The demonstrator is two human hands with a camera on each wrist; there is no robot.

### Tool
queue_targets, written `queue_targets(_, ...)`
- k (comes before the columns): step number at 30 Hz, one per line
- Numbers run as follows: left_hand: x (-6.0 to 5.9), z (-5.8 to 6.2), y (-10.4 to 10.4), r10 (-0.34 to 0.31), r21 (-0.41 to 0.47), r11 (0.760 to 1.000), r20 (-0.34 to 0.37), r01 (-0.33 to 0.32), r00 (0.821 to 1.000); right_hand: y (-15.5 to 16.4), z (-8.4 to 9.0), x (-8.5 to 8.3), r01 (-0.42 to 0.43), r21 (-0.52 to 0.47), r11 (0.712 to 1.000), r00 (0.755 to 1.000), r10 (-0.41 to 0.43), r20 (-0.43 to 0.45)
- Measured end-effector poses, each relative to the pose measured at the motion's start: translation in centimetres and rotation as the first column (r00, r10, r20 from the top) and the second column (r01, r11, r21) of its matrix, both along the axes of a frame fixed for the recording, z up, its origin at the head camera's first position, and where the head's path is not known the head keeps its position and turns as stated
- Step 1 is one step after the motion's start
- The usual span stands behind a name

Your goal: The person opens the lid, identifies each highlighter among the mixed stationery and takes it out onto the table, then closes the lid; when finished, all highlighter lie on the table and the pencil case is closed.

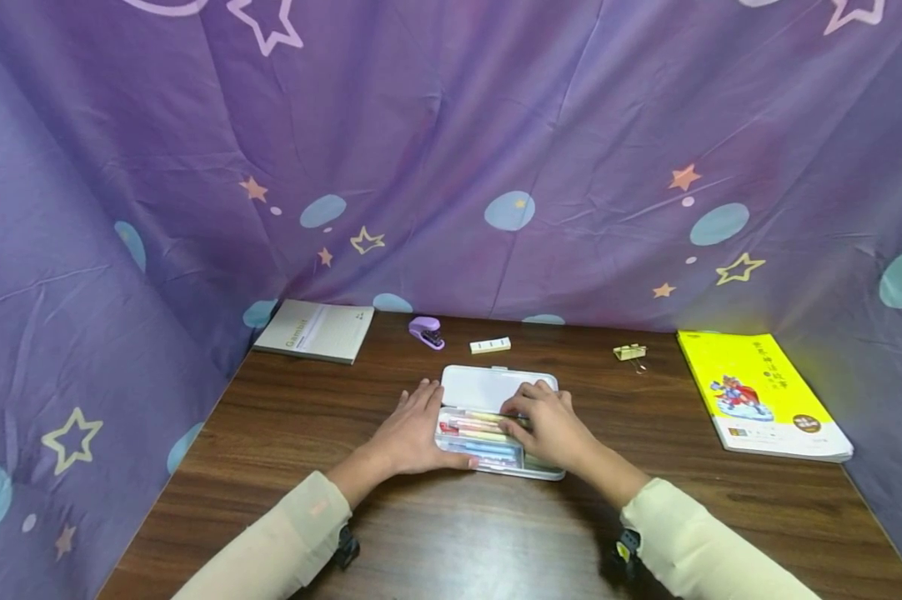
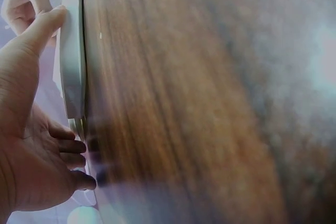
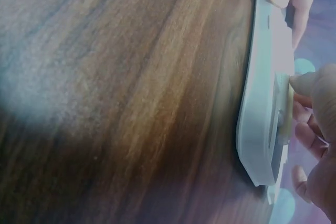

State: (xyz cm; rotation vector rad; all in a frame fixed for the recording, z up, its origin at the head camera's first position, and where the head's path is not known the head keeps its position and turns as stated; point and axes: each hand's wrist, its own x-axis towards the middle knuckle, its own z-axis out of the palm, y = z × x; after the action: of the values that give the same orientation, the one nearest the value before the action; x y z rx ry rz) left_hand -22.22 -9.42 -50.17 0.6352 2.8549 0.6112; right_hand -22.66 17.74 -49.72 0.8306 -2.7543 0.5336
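Here, a person's two hands met over an open pencil case (image 1: 496,392) lying at the middle of a dark wooden table (image 1: 286,417), its long axis running left to right across the body and its lid laid back toward the purple star-printed cloth (image 1: 451,150). The left hand (image 1: 413,429) rested flat beside the case's left end, fingers straight and relaxed, the thumb against the case's near edge; it gripped nothing. The right hand (image 1: 544,425) lay directly on top of the coloured pens (image 1: 477,433) inside the tray, fingers bent down among them, and so was the nearer of the two to the contents. Whether those fingers had actually pinched a pen could not be told, since the hand itself covered the right half of the tray. The right wrist view showed only the case's pale edge (image 3: 265,103) seen side-on, with a fingertip (image 3: 304,82) at its rim; the left wrist view was blurred, showing the palm (image 2: 26,145) and the case's wall (image 2: 71,61).

Further back stood a small purple stapler (image 1: 426,331) and a white eraser-like block (image 1: 490,344), well apart from the hands. A grey notebook (image 1: 316,330) lay at the far left, binder clips (image 1: 629,352) and a yellow book (image 1: 759,393) to the right.
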Motion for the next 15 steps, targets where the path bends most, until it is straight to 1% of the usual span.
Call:
queue_targets(4, 0.02, 0.07, -0.01, 0.004, -0.002, 1.0, 0.009, -0.004, 1.0, -0.25, 0.03, -0.08, 0.006, 0.004, 1.0, 1.0, -0.006, 0.006)
queue_targets(10, 0.11, 0.01, -0.02, 0.011, -0.001, 1.0, 0.025, -0.011, 1.0, -0.52, -0.01, -0.19, 0.018, 0.013, 1.0, 0.999, -0.019, 0.041)
queue_targets(15, 0.1, -0.07, -0.06, 0.011, 0.011, 1.0, 0.024, -0.012, 1.0, -0.7, -0.02, -0.26, 0.015, 0.026, 1.0, 0.999, -0.016, 0.032)
